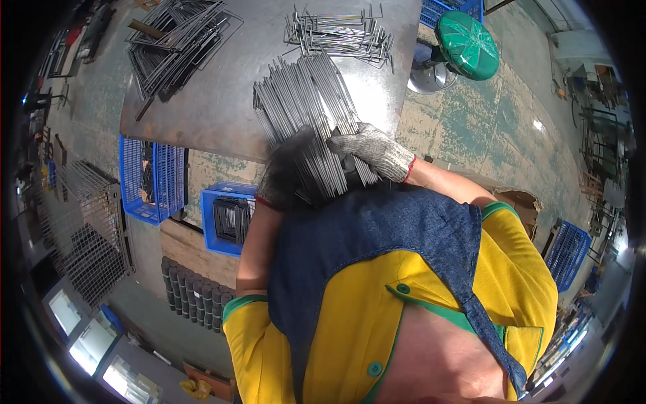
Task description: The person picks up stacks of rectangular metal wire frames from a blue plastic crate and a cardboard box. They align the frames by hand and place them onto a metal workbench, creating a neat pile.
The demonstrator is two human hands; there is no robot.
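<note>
"Fingers [346, 143] first: how do they stand?"

"Clamped on a bundle of thin metal rods [309, 101], both hands' worth. The right hand [373, 149], gloved in gray, grips the bundle's right side. The left hand [286, 165], gloved too, closes on the left side; it sits in shadow, so I can't tell how each finger lies."

"And where's the bundle?"

"Upper centre of the frame, slanting from the metal table [222, 111] down toward the blue apron [377, 215]. Its far end is over the tabletop, its near end close in front of the apron. Whether it rests on the table's edge, I can't tell."

"Anything else up there?"

"Two more lots of metal. A tangled pile of wire frames [178, 50] lies at the upper left, and a smaller heap of bent wires [340, 37] at the top, just beyond the bundle."

"What about around the table?"

"A green stool [468, 46] with a shiny-wrapped seat, upper right. Left of centre are a tall blue crate [173, 182] and a smaller blue crate [210, 225], the smaller holding dark metal frames [232, 219]. Below them, dark cylinders [195, 293] are lined up in a row."
</note>
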